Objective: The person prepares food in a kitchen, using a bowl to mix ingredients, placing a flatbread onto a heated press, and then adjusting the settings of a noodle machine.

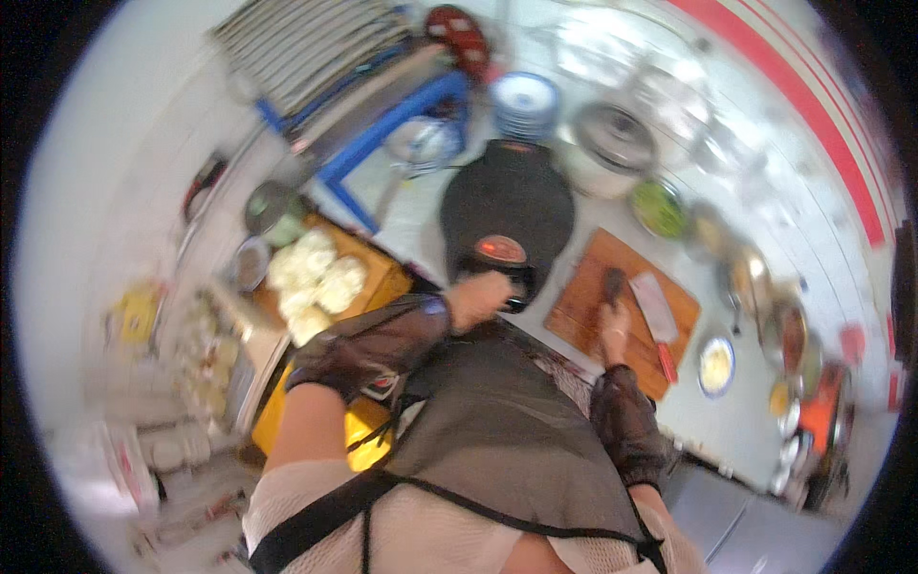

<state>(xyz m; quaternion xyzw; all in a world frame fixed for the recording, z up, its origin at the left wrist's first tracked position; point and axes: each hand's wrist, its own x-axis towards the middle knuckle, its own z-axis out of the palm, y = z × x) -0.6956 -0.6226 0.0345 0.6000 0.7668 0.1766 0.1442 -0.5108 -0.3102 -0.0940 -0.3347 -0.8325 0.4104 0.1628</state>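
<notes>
A round black electric griddle (510,194) with a closed lid stands before me, its indicator panel (500,250) glowing orange-red. My left hand (482,298) is curled at the griddle's front handle (518,290). Over the wooden cutting board (584,287), my right hand (614,328) grips a dark-ended tool (614,284), too blurred to name exactly. Beside that hand lies a cleaver (654,307) with a red handle, flat on the board. Dark sleeve covers reach over both my forearms.
Left of me, pale rounded dough-like pieces (312,276) sit on a yellow-brown surface. Behind the griddle are stacked blue-rimmed plates (525,100) and a lidded pot (609,151). A bowl of chopped greens (658,208) and a small blue-rimmed dish (716,367) flank the board.
</notes>
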